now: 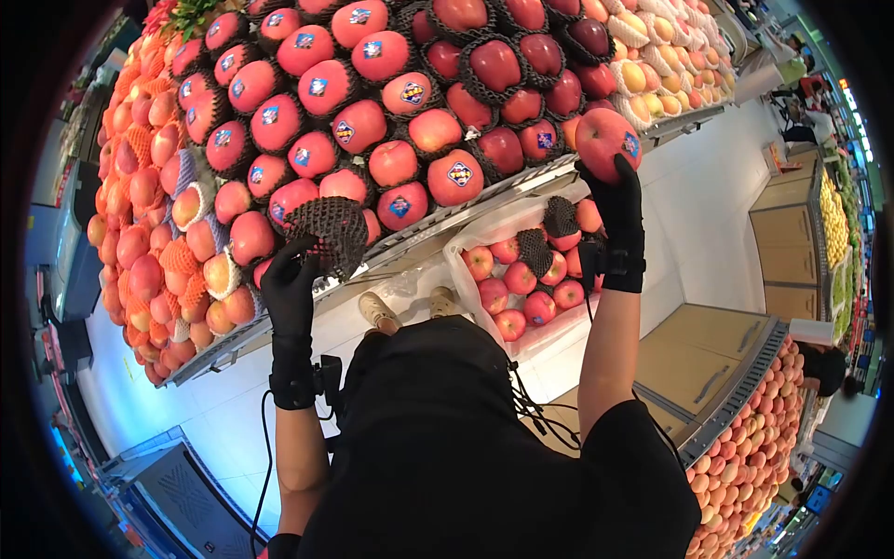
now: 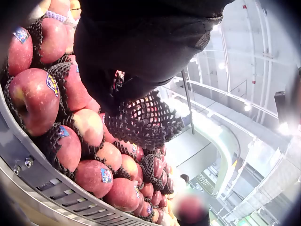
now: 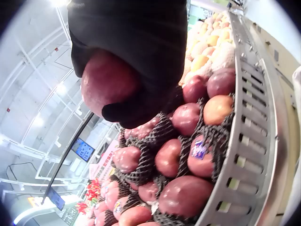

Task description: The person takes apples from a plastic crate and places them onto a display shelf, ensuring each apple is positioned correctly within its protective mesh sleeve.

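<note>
Black gloves cover both hands. The left hand [image 1: 291, 289] pinches a black foam net [image 1: 328, 233] above the front edge of the apple display; in the left wrist view the net [image 2: 146, 120] hangs hollow from the gloved fingers. The right hand [image 1: 615, 210] holds up a red apple with a blue sticker [image 1: 607, 144], bare of any net, beyond the display's front rail. In the right wrist view the thumb and fingers of the right hand [image 3: 136, 56] curl round this apple [image 3: 107, 84]. Rows of stickered apples [image 1: 326, 87], many in black nets, lie behind both hands.
A lined box of apples [image 1: 510, 324], with two black nets on top, stands below between the arms. A metal rail [image 1: 484, 194] edges the display. Apples in orange nets [image 1: 140, 224] are heaped at the left; another fruit stand [image 1: 750, 461] is at the lower right.
</note>
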The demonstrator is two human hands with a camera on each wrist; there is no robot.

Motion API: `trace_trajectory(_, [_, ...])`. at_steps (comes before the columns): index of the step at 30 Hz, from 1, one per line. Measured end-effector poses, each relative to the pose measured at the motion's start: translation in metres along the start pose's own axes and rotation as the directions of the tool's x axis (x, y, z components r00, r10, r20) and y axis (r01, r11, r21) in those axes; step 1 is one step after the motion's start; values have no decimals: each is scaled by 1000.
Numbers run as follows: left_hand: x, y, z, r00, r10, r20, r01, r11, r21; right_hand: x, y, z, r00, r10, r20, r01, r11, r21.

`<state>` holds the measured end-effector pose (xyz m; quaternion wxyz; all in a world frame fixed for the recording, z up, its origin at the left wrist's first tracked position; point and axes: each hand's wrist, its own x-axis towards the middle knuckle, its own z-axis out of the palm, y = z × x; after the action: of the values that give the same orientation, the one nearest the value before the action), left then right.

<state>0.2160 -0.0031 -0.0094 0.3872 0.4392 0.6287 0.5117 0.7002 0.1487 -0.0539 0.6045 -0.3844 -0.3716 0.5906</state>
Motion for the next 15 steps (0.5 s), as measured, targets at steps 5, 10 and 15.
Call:
trace_trajectory(5, [-4,-5,-20,998,23,-59,-19,998,63,0,17,75,992,99,73,-115,958,263])
trace_trajectory(10, [1,7,-19,990,54,-131,-55,998,-6,-8,34,148,965,100,244,-144,975,170])
trace_trajectory(15, [5,16,-19,996,37,-81,-58,958,-281,-28,40,203,899,312,307,-329,944,4])
